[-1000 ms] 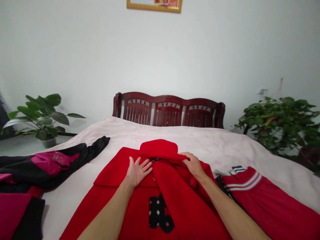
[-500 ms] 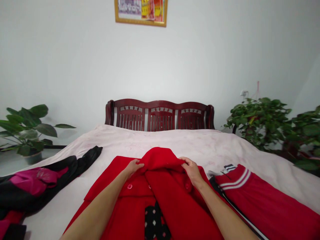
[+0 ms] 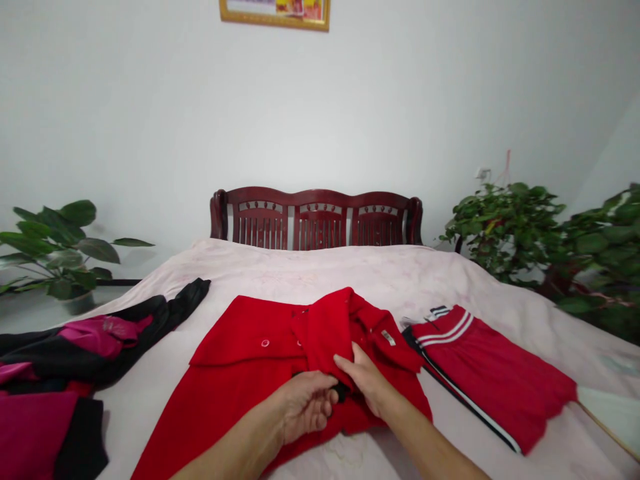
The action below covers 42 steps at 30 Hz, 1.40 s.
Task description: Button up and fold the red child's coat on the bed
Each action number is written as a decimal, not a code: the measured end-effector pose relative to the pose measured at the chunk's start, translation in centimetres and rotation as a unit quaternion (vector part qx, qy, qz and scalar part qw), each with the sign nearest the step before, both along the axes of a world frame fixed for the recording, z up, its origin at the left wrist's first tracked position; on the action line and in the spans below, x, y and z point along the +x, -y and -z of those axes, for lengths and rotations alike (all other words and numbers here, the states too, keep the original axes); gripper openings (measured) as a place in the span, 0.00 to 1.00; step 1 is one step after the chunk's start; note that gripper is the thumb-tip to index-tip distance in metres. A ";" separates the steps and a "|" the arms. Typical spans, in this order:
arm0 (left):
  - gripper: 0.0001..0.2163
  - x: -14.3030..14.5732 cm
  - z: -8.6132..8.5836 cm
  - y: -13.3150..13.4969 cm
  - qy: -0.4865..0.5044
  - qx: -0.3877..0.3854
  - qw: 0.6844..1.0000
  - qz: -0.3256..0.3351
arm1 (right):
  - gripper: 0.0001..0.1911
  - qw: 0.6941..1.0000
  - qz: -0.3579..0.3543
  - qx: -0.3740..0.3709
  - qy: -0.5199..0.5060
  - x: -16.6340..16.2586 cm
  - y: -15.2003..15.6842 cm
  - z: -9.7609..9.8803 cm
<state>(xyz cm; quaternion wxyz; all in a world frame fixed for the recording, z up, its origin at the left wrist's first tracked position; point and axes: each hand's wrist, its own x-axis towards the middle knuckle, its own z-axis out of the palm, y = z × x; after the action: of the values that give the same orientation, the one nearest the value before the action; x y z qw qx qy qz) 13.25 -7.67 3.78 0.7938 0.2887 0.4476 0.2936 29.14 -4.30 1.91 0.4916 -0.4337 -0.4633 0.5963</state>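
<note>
A red buttoned coat [image 3: 245, 380] lies on the bed in front of me, its right half folded over toward the middle. My right hand [image 3: 365, 377] is closed on that folded red cloth, thumb on top. Just left of it, my left hand [image 3: 310, 403] has curled fingers at the coat's inner edge, where a bit of black fabric [image 3: 341, 391] shows. What its fingertips pinch is partly hidden. A white label [image 3: 389, 338] is visible on the turned-out part of the coat.
Black and magenta clothes [image 3: 107, 340] lie at the left of the bed. Red trousers with white stripes [image 3: 495, 373] lie folded at the right. Beyond the pale bedsheet [image 3: 280, 270] stands a dark wooden backrest [image 3: 320, 220]. Potted plants [image 3: 505, 233] flank the bed.
Both hands have moved from the coat's top edge down to its middle. The coat's right side has been folded inward, hiding the dotted black lining. My view has shifted slightly.
</note>
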 end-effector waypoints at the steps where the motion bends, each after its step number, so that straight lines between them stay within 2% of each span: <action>1: 0.05 -0.1 0.0 0.0 -0.041 0.045 0.998 0.017 | 0.25 1.000 0.019 -0.008 -0.015 0.3 -0.2 0.0; 3: 0.08 -0.7 -0.1 -0.5 -0.133 0.164 0.977 0.012 | 0.19 0.996 0.054 -0.044 -0.050 1.2 -1.0 -0.3; 4: 0.10 -1.2 -0.2 -0.8 -0.173 0.225 0.959 -0.012 | 0.16 0.994 0.071 -0.060 -0.062 1.8 -1.3 -0.6; 7: 0.11 -2.4 -0.2 -1.6 -0.262 0.376 0.883 -0.098 | 0.07 0.990 0.099 -0.085 -0.057 2.9 -1.3 -0.9; 9: 0.11 -2.8 0.3 -1.8 -0.316 0.477 0.810 -0.124 | 0.08 0.992 0.057 -0.105 0.026 2.9 -0.3 -0.7; 11: 0.16 -2.6 1.2 -1.8 -0.369 0.549 0.744 -0.095 | 0.13 0.979 -0.009 -0.112 0.168 2.5 1.1 -0.4; 13: 0.21 -1.9 2.5 -1.5 -0.416 0.566 0.711 -0.018 | 0.13 0.933 -0.034 -0.078 0.350 2.2 2.0 -1.0; 14: 0.21 -1.3 3.2 -1.3 -0.437 0.563 0.702 0.020 | 0.13 0.904 -0.019 -0.049 0.424 2.2 2.2 -1.7; 16: 0.21 -0.2 4.5 -0.8 -0.474 0.550 0.684 0.065 | 0.15 0.838 0.055 0.034 0.542 2.4 1.9 -3.7; 18: 0.21 0.8 5.3 -0.3 -0.500 0.547 0.668 0.069 | 0.18 0.780 0.139 0.150 0.591 2.5 0.8 -5.9; 20: 0.21 1.4 5.6 0.2 -0.510 0.543 0.663 0.068 | 0.22 0.736 0.195 0.274 0.587 2.3 -1.0 -7.3; 22: 0.21 1.4 5.5 0.5 -0.495 0.541 0.676 0.079 | 0.25 0.719 0.215 0.344 0.565 1.7 -3.2 -7.0; 24: 0.22 1.1 5.2 0.7 -0.467 0.535 0.699 0.082 | 0.28 0.727 0.183 0.310 0.585 1.1 -5.1 -4.7; 26: 0.22 0.7 5.1 0.9 -0.436 0.521 0.730 0.081 | 0.31 0.732 0.103 0.204 0.642 0.7 -6.5 -1.1; 29: 0.24 -0.3 4.9 1.2 -0.374 0.502 0.773 0.099 | 0.31 0.729 0.045 0.135 0.669 0.9 -7.3 3.9; 32: 0.21 -2.4 4.5 1.5 -0.300 0.499 0.810 0.072 | 0.32 0.724 0.035 0.138 0.675 1.5 -7.3 5.9; 34: 0.16 -5.2 4.1 1.4 -0.286 0.497 0.819 -0.012 | 0.32 0.721 0.027 0.142 0.678 1.9 -7.3 5.5; 35: 0.14 -7.1 4.0 1.2 -0.298 0.493 0.814 -0.070 | 0.32 0.721 0.021 0.143 0.678 2.0 -7.4 5.1; 38: 0.14 -14.4 4.0 0.3 -0.396 0.460 0.764 -0.219 | 0.31 0.721 0.016 0.141 0.678 2.1 -7.2 3.6; 40: 0.16 -19.6 4.5 -0.3 -0.496 0.399 0.726 -0.259 | 0.31 0.724 0.030 0.155 0.671 1.8 -6.8 3.0; 42: 0.19 -23.9 5.2 -0.7 -0.564 0.331 0.716 -0.241 | 0.32 0.737 0.027 0.195 0.646 1.4 -6.1 3.0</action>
<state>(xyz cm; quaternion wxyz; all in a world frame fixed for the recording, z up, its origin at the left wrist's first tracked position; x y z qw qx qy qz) -10.65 -6.95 -1.44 0.1497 0.5275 0.7412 0.3873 30.53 1.80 -1.13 0.1639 -0.6212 -0.7643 0.0560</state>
